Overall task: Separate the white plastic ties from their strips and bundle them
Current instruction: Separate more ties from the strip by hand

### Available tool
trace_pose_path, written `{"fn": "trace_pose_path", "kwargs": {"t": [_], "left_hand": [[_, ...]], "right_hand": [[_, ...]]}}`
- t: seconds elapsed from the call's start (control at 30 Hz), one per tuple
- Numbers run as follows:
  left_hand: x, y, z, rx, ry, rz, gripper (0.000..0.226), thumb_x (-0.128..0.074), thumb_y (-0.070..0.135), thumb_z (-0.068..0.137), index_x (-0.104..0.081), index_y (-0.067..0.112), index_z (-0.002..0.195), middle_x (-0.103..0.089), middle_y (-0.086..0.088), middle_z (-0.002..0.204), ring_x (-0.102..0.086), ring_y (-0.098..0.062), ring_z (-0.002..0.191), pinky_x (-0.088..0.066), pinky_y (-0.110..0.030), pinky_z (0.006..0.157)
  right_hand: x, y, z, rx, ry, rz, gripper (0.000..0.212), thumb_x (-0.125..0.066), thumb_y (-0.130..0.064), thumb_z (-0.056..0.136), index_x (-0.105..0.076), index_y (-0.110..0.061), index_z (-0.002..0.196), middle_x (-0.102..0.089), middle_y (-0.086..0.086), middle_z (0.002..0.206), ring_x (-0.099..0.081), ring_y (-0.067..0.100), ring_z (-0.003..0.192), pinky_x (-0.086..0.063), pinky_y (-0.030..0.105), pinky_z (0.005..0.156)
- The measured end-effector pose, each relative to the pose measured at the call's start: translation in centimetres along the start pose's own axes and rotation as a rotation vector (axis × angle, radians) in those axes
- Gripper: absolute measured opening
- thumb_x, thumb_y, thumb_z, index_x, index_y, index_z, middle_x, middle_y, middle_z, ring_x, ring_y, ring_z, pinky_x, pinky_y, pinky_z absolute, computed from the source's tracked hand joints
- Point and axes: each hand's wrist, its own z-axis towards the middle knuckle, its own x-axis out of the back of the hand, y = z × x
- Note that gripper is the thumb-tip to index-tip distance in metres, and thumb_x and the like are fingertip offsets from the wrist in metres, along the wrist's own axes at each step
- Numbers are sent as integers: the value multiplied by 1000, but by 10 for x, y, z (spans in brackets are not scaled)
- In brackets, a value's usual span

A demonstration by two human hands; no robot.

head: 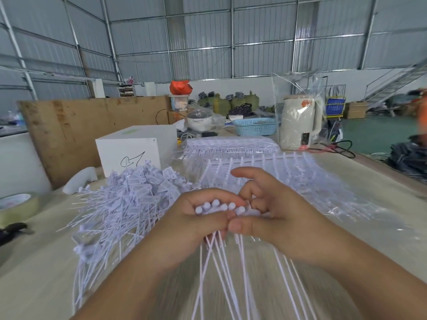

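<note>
Both hands are meeting low at centre, over the tabletop (346, 181). The left hand (198, 218) is curling its grip round a small bundle of ties (221, 207), round heads poking up above the fingers, thin tails fanning down toward the camera. The right hand (265, 211) is pinching the same bundle from the other side, thumb pressing against the heads, index finger lifting free above.

Loose separated ties are lying in a pile (129, 199) just left of the hands. Unseparated strips (265, 172) are lying beyond the hands, partly on clear plastic wrap; a further wrapped stack (231, 144) is sitting behind them. A white box (129, 151) is standing behind the pile.

Risks, as judged from here:
- Tails are splaying wide and crossing; if the grip is slackening during a hand change, ties are likely sliding out and scattering.
- Heads are sitting uneven, so the bundle may end up ragged unless squared first.
- Dangling tails are hanging near the loose pile and could be snagging strays, muddling the count.
- The image is blurring at the edges; exact tie number cannot be told.
</note>
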Motion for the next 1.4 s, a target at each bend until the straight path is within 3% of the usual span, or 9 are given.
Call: {"fn": "trace_pose_path", "kwargs": {"t": [0.1, 0.23, 0.43, 0.63, 0.83, 1.03, 1.17, 1.3, 1.4], "left_hand": [[4, 5, -2, 22, -96, 45, 19, -71, 14, 67, -77, 22, 84, -68, -4, 76, -56, -11, 61, -45, -18, 54], [7, 6, -3, 85, -188, 60, 36, -61, -2, 71, -78, 21, 93, -72, -1, 78, -57, -11, 64, -47, -19, 58], [5, 2, -1, 109, -105, 51, 29, -64, 10, 77, -76, 20, 101, -75, -4, 103, -69, -16, 90, -53, -26, 73], [-6, 2, 1, 19, 64, -45, 17, -73, 16, 80, -76, 16, 96, -76, -4, 99, -71, -14, 89, -53, -18, 72], [-11, -3, 2, -35, 113, -49, 18, -69, 22, 79, -76, 21, 96, -75, -5, 99, -72, -21, 93, -56, -25, 79], [-4, -2, 2, -36, 8, 20, 16, -66, 15, 80, -76, 21, 91, -75, -1, 94, -70, -12, 87, -52, -18, 72], [2, 0, -1, 39, -133, 71, 14, -69, 28, 73, -74, 28, 86, -69, -14, 94, -58, -26, 84, -45, -35, 70], [4, 0, -1, 59, -132, 74, 10, -71, 25, 72, -74, 30, 80, -67, -6, 87, -55, -24, 77, -41, -32, 64], [4, 2, 0, 10, -64, 118, 8, -70, 19, 77, -73, 26, 76, -63, 3, 72, -54, -9, 62, -42, -19, 53]], "right_hand": [[-1, 0, -2, -13, -49, -48, 75, -85, -32, 69, -41, -50, 127, -58, -11, 98, -68, 21, 80, -49, 24, 69], [-4, -1, -2, -19, -86, -117, 76, -79, -49, 61, -36, -61, 122, -56, -16, 103, -68, 9, 87, -48, 23, 78], [0, 1, -3, -8, -75, -73, 68, -80, -26, 78, -42, -50, 129, -54, -20, 102, -67, 7, 88, -47, 16, 75], [-1, 0, -3, 8, -24, -61, 62, -77, -25, 82, -43, -44, 131, -54, -19, 106, -67, 10, 83, -49, 18, 71], [0, 1, -3, 9, -24, 6, 59, -74, -22, 84, -44, -42, 130, -55, -22, 102, -65, 15, 77, -51, 23, 68], [-2, 4, -2, -13, -53, -107, 72, -76, -44, 76, -32, -57, 131, -51, -28, 106, -62, -4, 85, -44, 16, 75], [-6, 5, -2, -7, -88, -147, 83, -74, -59, 61, -28, -63, 130, -53, -27, 106, -64, 1, 96, -47, 25, 84], [-7, 4, -2, 1, -84, -179, 85, -75, -59, 61, -27, -64, 130, -54, -21, 107, -65, 5, 94, -51, 31, 85], [3, 4, -1, -67, -79, -220, 78, -74, -65, 61, -36, -56, 129, -58, -16, 101, -63, 1, 83, -48, 25, 76]]}}
